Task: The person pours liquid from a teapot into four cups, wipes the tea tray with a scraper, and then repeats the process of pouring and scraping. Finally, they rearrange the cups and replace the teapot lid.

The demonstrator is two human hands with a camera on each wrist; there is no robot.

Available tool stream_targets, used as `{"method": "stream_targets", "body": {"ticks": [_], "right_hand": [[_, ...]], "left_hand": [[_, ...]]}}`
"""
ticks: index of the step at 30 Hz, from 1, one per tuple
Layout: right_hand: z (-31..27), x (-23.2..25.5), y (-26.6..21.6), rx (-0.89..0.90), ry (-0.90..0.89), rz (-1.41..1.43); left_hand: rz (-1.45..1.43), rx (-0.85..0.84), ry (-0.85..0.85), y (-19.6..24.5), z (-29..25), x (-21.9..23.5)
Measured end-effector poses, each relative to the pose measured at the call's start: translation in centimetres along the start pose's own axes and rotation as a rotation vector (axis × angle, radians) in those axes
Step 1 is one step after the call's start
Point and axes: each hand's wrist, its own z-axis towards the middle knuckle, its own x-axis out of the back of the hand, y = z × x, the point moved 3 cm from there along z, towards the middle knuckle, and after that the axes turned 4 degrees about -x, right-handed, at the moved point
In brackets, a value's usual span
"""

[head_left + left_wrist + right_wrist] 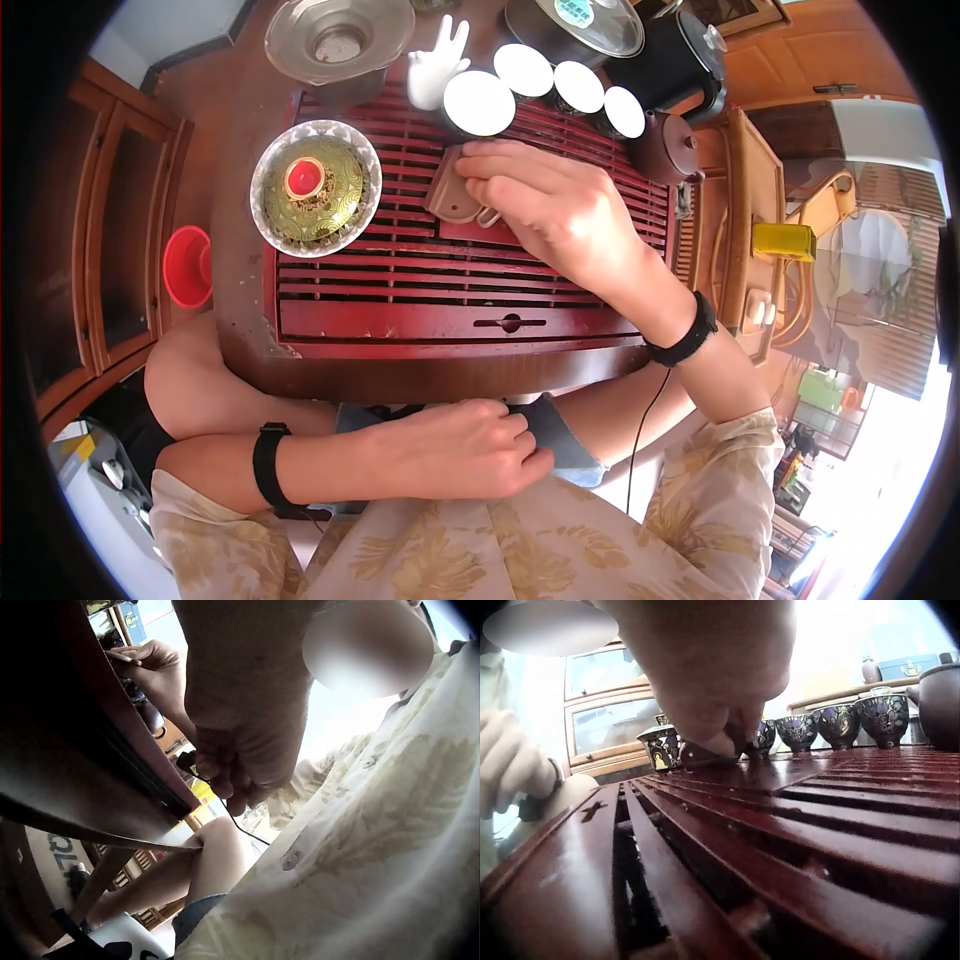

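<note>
My right hand (555, 205) pinches a small flat brown piece, perhaps a folded tea cloth (455, 195), over the slats of the red wooden tea tray (400, 322). Seen from the right wrist, its fingers and thumb close down on the dark brown piece (712, 755) low at the tray surface; I cannot tell its exact kind. A patterned lidded bowl (330, 215) with a red knob stands to the left of it. My left hand (465, 450) hangs above the lap in front of the table, its fingers loosely curled with nothing in them.
Several patterned white-topped cups (480, 103) stand along the tray's far edge, beside a white hand figurine (435, 65). A brown teapot (668, 148) sits at the right corner. Behind are a glass bowl (340, 40), a lidded pot (575, 25) and a black kettle (680, 60).
</note>
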Motion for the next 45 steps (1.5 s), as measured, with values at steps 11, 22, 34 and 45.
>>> {"method": "stream_targets", "body": {"ticks": [11,22,34,45], "right_hand": [[-0.9,0.2,0.0,0.008,0.001,-0.075],[-2.3,0.4,-0.5,0.035,-0.005,-0.128],[-1.4,0.4,-1.7,0.033,-0.049,-0.096],[-1.1,0.2,-1.3,0.040,-0.051,-0.076]], "left_hand": [[0.025,-0.010,-0.021,0.1,-0.1,-0.2],[-0.003,-0.006,0.021,0.0,0.0,0.0],[0.028,0.004,0.001,0.1,-0.2,-0.5],[0.010,-0.001,-0.003,0.2,-0.2,-0.5]]}}
